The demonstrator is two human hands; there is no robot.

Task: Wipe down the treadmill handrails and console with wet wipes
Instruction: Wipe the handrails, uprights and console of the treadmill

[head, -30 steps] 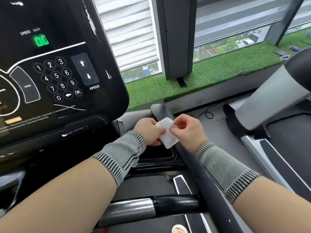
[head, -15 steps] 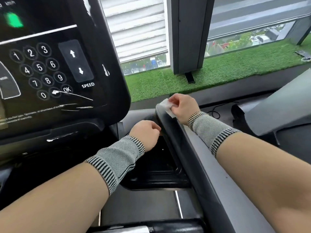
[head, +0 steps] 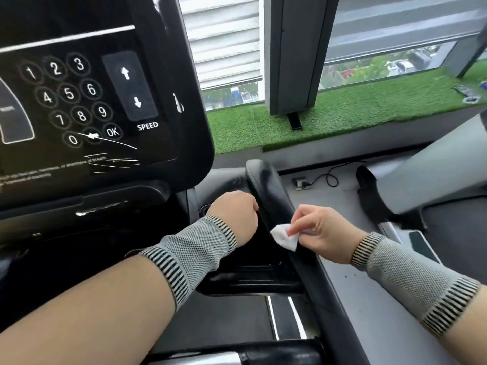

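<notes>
A folded white wet wipe (head: 284, 237) lies against the black right handrail (head: 266, 185), pinched between the thumb and fingers of my right hand (head: 324, 233). The rail runs from the far rounded tip down toward me. My left hand (head: 237, 214) sits just left of the rail above a black cup tray (head: 253, 280), fingers curled under and hidden; I see nothing in it. The black console (head: 105, 101) with number keypad and SPEED arrows fills the upper left.
A neighbouring treadmill's grey upright (head: 432, 177) and deck stand at right. A cable and socket (head: 300, 183) lie on the grey floor beyond the rail. Green artificial turf (head: 342, 111) and a window pillar (head: 292, 54) are ahead. A crossbar grip (head: 237, 354) lies near the bottom edge.
My right hand has slid the wipe from the handrail's far tip back along the rail toward me. Before that my left hand let go of the wipe and stayed by the tray.
</notes>
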